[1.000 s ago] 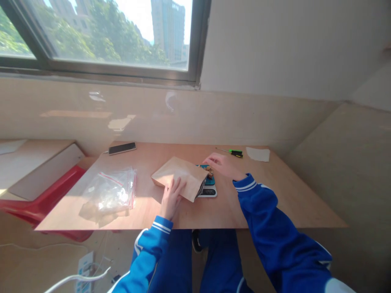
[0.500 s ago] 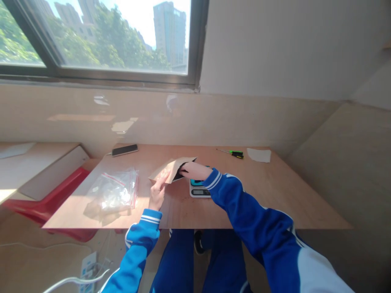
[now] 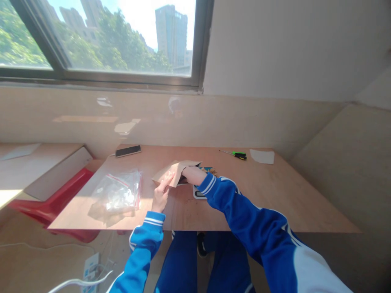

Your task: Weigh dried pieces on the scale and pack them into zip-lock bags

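Note:
My left hand [image 3: 161, 192] grips a brown paper bag [image 3: 174, 167] by its near side, fingers pressed on the paper. The bag lies tilted with its mouth to the right. My right hand [image 3: 194, 175] reaches into that mouth, so its fingers are hidden and I cannot tell what they hold. Under my right wrist is a white digital scale [image 3: 199, 196], mostly covered by the bag and sleeve. Just beyond the wrist, a blue surface with small brown pieces [image 3: 210, 171] shows in part.
Clear plastic zip bags [image 3: 120, 191] lie on the table's left. A phone [image 3: 128, 151] with a cable rests at the back left. Screwdrivers [image 3: 240, 155] and a white paper piece [image 3: 262, 156] are at the back right. A red chair [image 3: 61, 193] stands left of the table [image 3: 275, 203].
My right hand has gone deeper into the paper bag, moving left. Brown pieces on the blue surface now show beyond my wrist. The view has shifted slightly.

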The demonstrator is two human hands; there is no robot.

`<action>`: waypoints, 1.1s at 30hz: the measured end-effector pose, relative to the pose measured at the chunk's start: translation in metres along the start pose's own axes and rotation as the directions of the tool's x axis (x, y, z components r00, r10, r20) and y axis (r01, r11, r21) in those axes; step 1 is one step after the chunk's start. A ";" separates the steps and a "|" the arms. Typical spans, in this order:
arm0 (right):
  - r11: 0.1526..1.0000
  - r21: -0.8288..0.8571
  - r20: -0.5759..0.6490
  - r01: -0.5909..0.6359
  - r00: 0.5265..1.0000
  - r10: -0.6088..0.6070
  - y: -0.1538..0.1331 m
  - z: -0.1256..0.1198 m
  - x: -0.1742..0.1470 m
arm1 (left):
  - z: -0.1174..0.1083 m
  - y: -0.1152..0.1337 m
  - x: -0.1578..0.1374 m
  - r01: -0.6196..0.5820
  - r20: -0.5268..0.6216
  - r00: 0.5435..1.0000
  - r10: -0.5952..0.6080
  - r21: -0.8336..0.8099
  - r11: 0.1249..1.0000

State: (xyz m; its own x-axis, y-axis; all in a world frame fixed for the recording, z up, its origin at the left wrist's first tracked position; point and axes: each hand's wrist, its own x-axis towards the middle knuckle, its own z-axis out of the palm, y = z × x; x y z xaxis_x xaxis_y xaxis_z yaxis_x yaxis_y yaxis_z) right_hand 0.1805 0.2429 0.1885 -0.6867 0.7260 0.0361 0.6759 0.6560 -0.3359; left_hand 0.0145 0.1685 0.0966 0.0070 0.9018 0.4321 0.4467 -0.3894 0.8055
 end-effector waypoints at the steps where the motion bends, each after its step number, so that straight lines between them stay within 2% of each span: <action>1: 1.000 -0.008 0.012 0.023 1.000 -0.023 0.000 -0.006 -0.004 | -0.001 0.000 0.001 0.001 -0.002 1.000 -0.001 -0.002 1.000; 4: 0.995 -0.028 -0.003 0.093 0.996 -0.093 0.002 -0.029 -0.017 | -0.003 0.000 0.004 0.005 -0.010 1.000 -0.005 -0.003 1.000; 7: 0.988 -0.010 -0.117 0.157 0.981 -0.157 0.006 -0.051 -0.033 | -0.004 0.002 0.008 0.017 -0.018 1.000 -0.017 0.000 1.000; 11: 0.958 0.168 -0.284 0.231 0.942 -0.177 0.017 -0.063 -0.059 | -0.003 0.005 0.008 0.048 -0.031 0.998 -0.048 0.015 0.999; 14: 0.940 0.270 -0.377 0.208 0.921 -0.096 0.033 -0.055 -0.079 | -0.004 0.007 0.010 0.096 -0.061 0.994 -0.094 0.035 0.995; 17: 0.937 0.313 -0.420 0.156 0.908 -0.011 0.054 -0.038 -0.094 | -0.010 0.007 0.022 0.195 -0.157 0.971 -0.183 0.067 0.979; 21: 0.932 0.356 -0.411 0.073 0.907 0.086 0.080 -0.016 -0.108 | -0.024 0.000 0.049 0.361 -0.320 0.893 -0.315 0.092 0.928; 27: 0.912 0.410 -0.415 -0.006 0.889 0.193 0.105 0.009 -0.125 | -0.029 -0.014 0.077 0.409 -0.538 0.788 -0.301 0.092 0.908; 29: 0.905 0.423 -0.429 -0.042 0.871 0.241 0.111 0.018 -0.131 | -0.026 -0.015 0.078 0.400 -0.561 0.780 -0.277 0.107 0.910; 33: 0.895 0.437 -0.436 -0.087 0.850 0.295 0.117 0.031 -0.139 | -0.018 -0.010 0.077 0.350 -0.521 0.820 -0.237 0.130 0.928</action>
State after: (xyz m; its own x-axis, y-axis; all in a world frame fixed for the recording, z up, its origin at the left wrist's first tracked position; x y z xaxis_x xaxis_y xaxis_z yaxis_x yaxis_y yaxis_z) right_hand 0.3469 0.2127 0.1148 -0.2680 0.9009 0.3415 0.5479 0.4341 -0.7151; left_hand -0.0052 0.2390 0.1289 -0.5663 0.7339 0.3751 0.5329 -0.0212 0.8459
